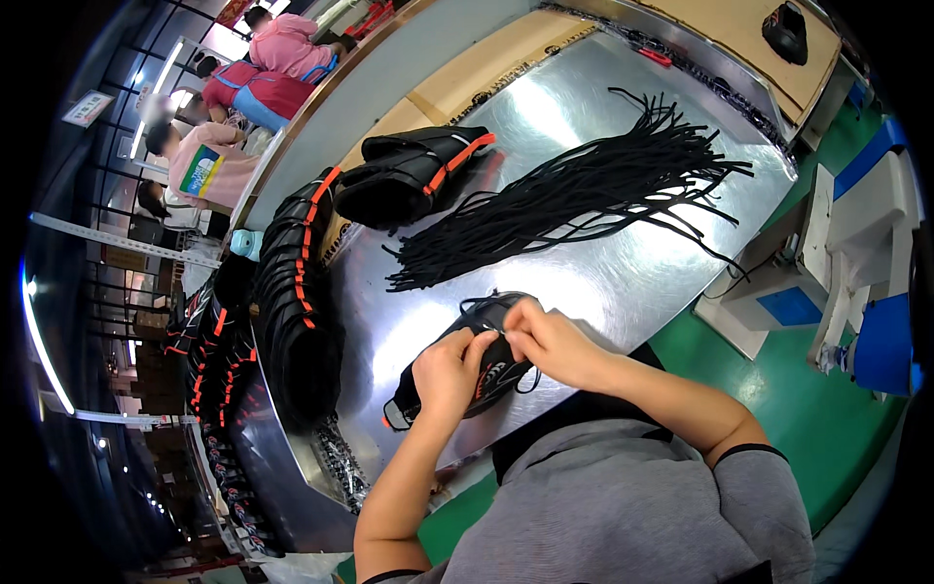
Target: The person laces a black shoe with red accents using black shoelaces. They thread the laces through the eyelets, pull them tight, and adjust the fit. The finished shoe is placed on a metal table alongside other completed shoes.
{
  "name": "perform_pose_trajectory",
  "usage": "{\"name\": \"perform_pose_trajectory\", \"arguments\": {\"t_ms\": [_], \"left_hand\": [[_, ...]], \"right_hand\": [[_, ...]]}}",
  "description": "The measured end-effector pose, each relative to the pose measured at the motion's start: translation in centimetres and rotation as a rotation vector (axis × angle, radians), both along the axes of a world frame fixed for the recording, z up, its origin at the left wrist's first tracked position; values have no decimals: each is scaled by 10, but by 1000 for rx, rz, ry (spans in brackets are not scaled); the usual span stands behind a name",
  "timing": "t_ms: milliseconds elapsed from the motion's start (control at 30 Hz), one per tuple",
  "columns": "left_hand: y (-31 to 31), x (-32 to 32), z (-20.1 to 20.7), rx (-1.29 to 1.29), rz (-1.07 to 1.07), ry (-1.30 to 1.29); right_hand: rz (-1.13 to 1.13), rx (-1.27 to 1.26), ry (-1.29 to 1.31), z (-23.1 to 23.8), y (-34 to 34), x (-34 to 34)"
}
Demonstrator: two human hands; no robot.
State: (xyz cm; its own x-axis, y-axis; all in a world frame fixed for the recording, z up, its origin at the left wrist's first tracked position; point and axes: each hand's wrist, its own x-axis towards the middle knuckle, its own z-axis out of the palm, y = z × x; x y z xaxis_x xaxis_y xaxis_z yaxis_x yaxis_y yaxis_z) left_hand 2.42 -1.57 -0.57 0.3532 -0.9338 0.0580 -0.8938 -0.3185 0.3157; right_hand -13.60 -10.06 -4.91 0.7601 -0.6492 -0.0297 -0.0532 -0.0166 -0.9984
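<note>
Head view: I'm watching left hand (pixel 448 375) and right hand (pixel 553 346) pinching, fingertips meeting, seemingly gripping lace (pixel 477 301) over black shoe (pixel 498 383); shoe lying on metal table (pixel 623 282), close before wearer; I'm judging lacing partway, loops hanging loose, no finished bow showing; lace bundle (pixel 564 200) lying beyond; more shoes (pixel 292 282) standing leftward, lacing too dark for telling

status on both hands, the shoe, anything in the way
Left hand and right hand close together over black shoe, exact grip unclear. Shoe on metal table. Black lace bundle just beyond, not covering shoe.
</note>
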Motion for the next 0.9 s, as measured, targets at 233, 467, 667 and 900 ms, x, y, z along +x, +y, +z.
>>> {"name": "perform_pose_trajectory", "arguments": {"t_ms": [233, 467, 667, 900], "left_hand": [[2, 5, -2, -31, -14, 110], [-1, 3, -2, 1, 201, 468], [0, 2, -2, -21, 167, 451], [0, 1, -6, -41, 151, 439]], "right_hand": [[38, -16, 88, -9, 13, -21], [85, -171, 145, -9, 19, -15], [20, -203, 181, -6, 13, -18], [39, -236, 226, -7, 11, -11]]}}
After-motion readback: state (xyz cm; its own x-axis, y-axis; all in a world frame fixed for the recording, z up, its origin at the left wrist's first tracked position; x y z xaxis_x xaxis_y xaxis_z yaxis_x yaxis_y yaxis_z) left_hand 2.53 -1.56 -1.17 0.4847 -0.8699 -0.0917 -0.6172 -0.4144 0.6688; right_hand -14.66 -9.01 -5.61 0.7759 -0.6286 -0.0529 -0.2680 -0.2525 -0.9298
